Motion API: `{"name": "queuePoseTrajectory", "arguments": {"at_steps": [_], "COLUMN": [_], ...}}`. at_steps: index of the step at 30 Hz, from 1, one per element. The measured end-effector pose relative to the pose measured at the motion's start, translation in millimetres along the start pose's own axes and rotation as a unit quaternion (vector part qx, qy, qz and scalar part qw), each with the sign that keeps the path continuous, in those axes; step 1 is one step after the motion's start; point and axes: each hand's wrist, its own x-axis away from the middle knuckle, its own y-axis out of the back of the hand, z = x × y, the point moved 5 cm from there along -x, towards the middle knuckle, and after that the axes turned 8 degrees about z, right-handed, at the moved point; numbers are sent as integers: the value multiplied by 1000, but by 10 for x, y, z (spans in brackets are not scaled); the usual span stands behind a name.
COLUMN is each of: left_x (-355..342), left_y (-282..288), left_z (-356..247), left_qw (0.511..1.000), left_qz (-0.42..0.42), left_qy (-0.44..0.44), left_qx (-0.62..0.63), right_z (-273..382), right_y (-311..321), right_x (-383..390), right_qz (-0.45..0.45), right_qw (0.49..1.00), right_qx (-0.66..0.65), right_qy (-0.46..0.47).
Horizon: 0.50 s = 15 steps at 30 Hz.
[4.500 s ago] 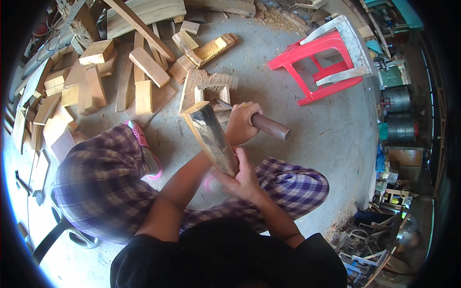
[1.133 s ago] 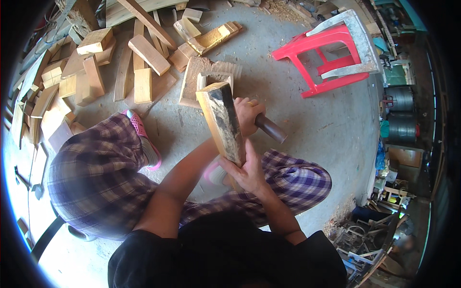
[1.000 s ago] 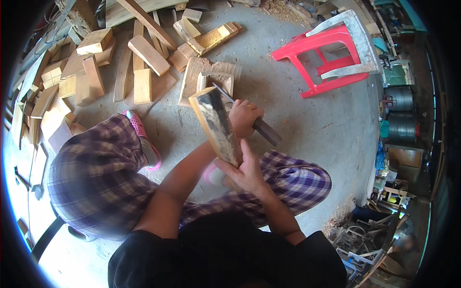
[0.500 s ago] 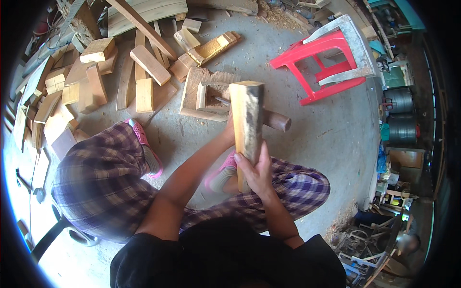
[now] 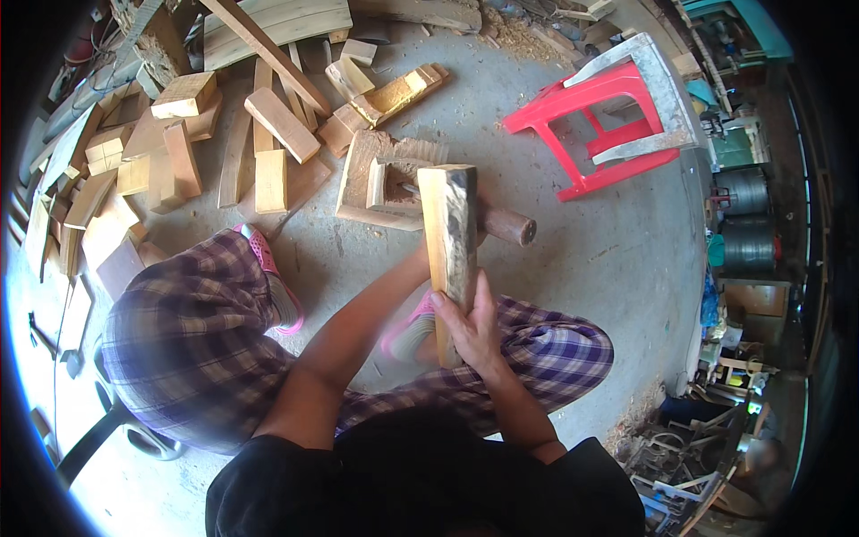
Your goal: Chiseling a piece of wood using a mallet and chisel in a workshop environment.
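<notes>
My right hand point(image 5: 470, 327) is wrapped round the lower part of a long wooden block point(image 5: 446, 228), pale on one face and dark and rough on the other. My left forearm reaches up behind this block, so most of my left hand point(image 5: 420, 259) is hidden. It grips a chisel, whose round brown handle point(image 5: 510, 226) sticks out to the right of the block. On the other side, the chisel's metal shaft point(image 5: 408, 188) points into the hollow of a carved wooden piece point(image 5: 358, 192) lying on the floor.
Many offcuts and boards point(image 5: 183, 94) are heaped at the far left. A red plastic stool point(image 5: 577, 170) with a greyish top lies tipped over at the far right. Wood shavings point(image 5: 528, 40) are scattered at the back. Metal parts point(image 5: 676, 456) crowd the lower right.
The wooden block in my right hand has shifted slightly left and down. The chisel's handle has moved a little to the left.
</notes>
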Motion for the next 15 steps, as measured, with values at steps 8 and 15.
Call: {"name": "queuePoseTrajectory", "arguments": {"at_steps": [8, 15], "left_x": [-40, 0], "left_y": [-40, -76], "left_z": [-833, -952], "left_qw": [961, 951], "left_qz": [-11, -31], "left_qy": [-69, -131], "left_qx": [-269, -280], "right_z": [73, 146], "right_y": [204, 222], "right_x": [0, 119], "right_qz": [-101, -100], "right_qw": [993, 990], "right_qx": [-43, -61], "right_qy": [32, 85]}}
